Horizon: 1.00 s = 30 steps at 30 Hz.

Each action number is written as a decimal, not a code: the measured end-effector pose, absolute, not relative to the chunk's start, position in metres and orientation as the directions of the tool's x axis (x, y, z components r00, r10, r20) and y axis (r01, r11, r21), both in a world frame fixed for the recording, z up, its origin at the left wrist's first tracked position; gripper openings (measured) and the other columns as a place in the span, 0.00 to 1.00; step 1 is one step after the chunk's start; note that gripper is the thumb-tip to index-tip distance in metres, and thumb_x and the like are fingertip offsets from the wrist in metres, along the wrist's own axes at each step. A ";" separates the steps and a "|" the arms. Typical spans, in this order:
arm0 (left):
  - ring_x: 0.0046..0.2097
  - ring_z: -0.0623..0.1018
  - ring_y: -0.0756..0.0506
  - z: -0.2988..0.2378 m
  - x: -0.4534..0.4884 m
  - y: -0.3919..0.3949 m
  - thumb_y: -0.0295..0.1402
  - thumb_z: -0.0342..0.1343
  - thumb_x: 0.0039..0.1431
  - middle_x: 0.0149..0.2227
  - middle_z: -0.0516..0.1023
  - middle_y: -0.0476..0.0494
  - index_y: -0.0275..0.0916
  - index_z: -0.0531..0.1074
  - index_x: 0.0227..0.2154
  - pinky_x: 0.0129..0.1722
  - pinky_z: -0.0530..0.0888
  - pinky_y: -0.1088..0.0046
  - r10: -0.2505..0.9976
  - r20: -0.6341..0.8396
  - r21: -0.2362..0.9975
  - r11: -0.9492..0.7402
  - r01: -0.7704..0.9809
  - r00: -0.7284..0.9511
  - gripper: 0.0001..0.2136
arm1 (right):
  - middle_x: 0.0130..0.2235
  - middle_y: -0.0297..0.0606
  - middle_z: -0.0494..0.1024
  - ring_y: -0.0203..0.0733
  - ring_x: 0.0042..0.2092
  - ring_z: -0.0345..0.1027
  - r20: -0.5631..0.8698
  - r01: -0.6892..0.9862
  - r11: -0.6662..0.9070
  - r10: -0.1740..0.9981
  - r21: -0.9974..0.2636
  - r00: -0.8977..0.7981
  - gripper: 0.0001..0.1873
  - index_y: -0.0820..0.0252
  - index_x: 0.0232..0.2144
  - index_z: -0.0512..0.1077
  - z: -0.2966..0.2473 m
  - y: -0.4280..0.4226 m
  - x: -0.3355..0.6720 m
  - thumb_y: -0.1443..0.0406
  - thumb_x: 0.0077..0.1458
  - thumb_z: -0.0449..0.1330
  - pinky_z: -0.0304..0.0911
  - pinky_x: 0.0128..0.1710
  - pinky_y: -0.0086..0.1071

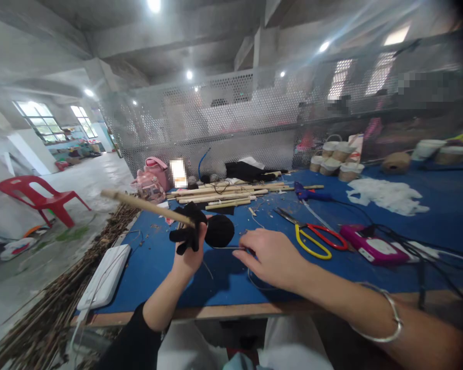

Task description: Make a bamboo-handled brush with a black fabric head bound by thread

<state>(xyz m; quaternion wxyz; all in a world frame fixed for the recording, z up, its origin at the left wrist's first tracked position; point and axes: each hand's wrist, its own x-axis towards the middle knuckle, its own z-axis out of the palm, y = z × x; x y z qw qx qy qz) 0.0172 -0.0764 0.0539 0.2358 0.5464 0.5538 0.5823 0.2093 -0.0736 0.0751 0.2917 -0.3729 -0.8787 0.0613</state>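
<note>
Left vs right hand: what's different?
The left hand grips a stick; the right hand holds a thin strand. Black cloth hides part of the left; the right is uncovered. The left arm has a black sleeve; the right arm, a bangle. Both are over the table.

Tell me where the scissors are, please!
In the head view, the scissors lie right of centre on the blue table, between the right hand and the purple box.
</note>
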 end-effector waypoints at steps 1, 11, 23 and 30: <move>0.45 0.75 0.40 0.055 0.017 -0.077 0.41 0.54 0.54 0.35 0.78 0.41 0.38 0.75 0.33 0.49 0.68 0.67 0.900 0.372 0.898 -0.287 0.333 -0.227 0.12 | 0.20 0.32 0.63 0.34 0.24 0.56 0.416 0.588 0.712 0.702 -0.385 -0.578 0.16 0.60 0.16 0.62 0.078 -0.072 0.208 0.60 0.51 0.57 0.51 0.25 0.28; 0.41 0.75 0.41 0.041 0.022 -0.102 0.46 0.56 0.51 0.34 0.78 0.41 0.35 0.75 0.30 0.45 0.69 0.67 0.990 0.129 0.987 -0.123 0.108 -0.054 0.16 | 0.16 0.25 0.42 0.28 0.21 0.37 0.325 0.064 0.366 0.883 -0.929 -0.338 0.27 0.57 0.12 0.42 0.076 -0.067 0.201 0.63 0.44 0.60 0.37 0.21 0.30; 0.26 0.74 0.51 0.053 0.066 -0.106 0.47 0.57 0.48 0.22 0.73 0.49 0.34 0.72 0.24 0.29 0.72 0.76 0.918 -0.327 0.748 0.105 -0.655 -0.226 0.17 | 0.14 0.24 0.49 0.28 0.18 0.41 -0.012 -0.470 -0.125 0.972 -0.874 -0.236 0.26 0.58 0.13 0.49 0.027 -0.081 0.163 0.57 0.38 0.64 0.40 0.17 0.26; 0.48 0.74 0.43 0.039 0.075 -0.085 0.53 0.46 0.56 0.46 0.74 0.40 0.35 0.67 0.49 0.41 0.73 0.73 0.737 -0.109 0.961 -0.093 -0.259 -0.668 0.28 | 0.20 0.32 0.63 0.35 0.25 0.54 0.059 -0.274 0.014 0.986 -0.962 -0.157 0.16 0.58 0.24 0.65 -0.009 -0.085 0.141 0.52 0.51 0.53 0.52 0.23 0.28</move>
